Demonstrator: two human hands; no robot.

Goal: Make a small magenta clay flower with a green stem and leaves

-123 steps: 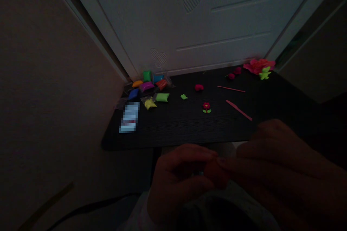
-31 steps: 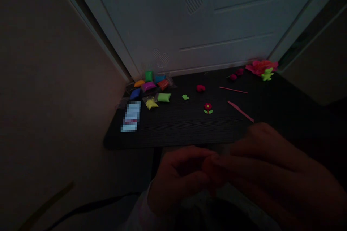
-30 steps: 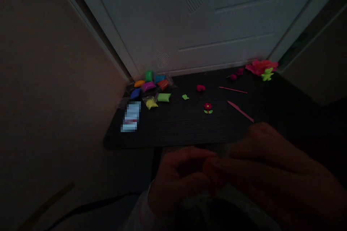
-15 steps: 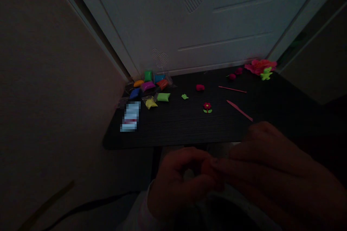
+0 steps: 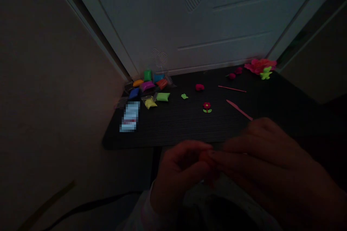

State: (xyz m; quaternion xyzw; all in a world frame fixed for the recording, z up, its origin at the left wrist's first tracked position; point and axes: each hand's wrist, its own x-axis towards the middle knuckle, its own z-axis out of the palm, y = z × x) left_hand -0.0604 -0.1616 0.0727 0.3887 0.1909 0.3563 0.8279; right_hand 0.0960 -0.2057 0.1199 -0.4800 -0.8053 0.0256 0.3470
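In front of the table edge, my left hand (image 5: 179, 177) curls thumb and fingers round a reddish piece of modelling clay (image 5: 208, 159). Its exact shape is lost in the dim light. From the other side, my right hand (image 5: 265, 162) presses its fingertips onto the same piece. Beyond the hands, a small red clay flower (image 5: 206, 105) with green leaves lies on the table. Nearest my right hand is a pink modelling knife (image 5: 238, 109), its lower end meeting the hand's outline. A red clay lump (image 5: 200, 87) and a small green clay piece (image 5: 184, 96) lie further back.
Several bags of coloured clay (image 5: 148, 86) cluster at the left of the dark table (image 5: 162, 130), near a pixelated packet (image 5: 130, 117). Behind the knife lies a thin pink stick (image 5: 232, 88). A yellow-green bear figure (image 5: 266, 73) and pink flower (image 5: 257, 65) sit back right, by the white door (image 5: 162, 18).
Both hands have risen slightly, with the reddish clay still between them. My right hand now covers a little more of the knife's end. The things on the table stay put.
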